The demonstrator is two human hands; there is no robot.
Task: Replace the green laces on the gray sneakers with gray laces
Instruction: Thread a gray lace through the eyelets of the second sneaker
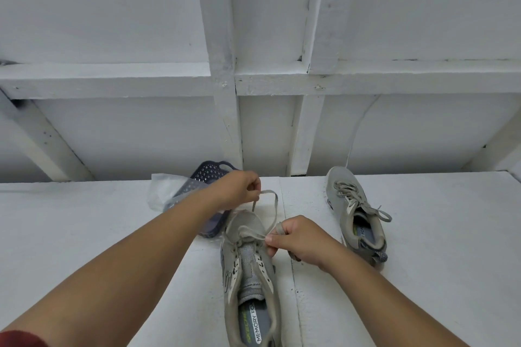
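I see the near sneaker (249,270) at 6 o'clock on the white table (84,234). Left hand (239,189) pinches its lace (269,205) — right hand (296,239) grips the other end. Second sneaker (356,214) sits at 3 o'clock, laced.

- Near sneaker (249,267) lies on the surface (84,220), toe pointing away.
- Second sneaker (356,214) lies to its right, farther back.
- Basket (210,175) sits behind-left of the near sneaker, a bag (166,191) against its left side.
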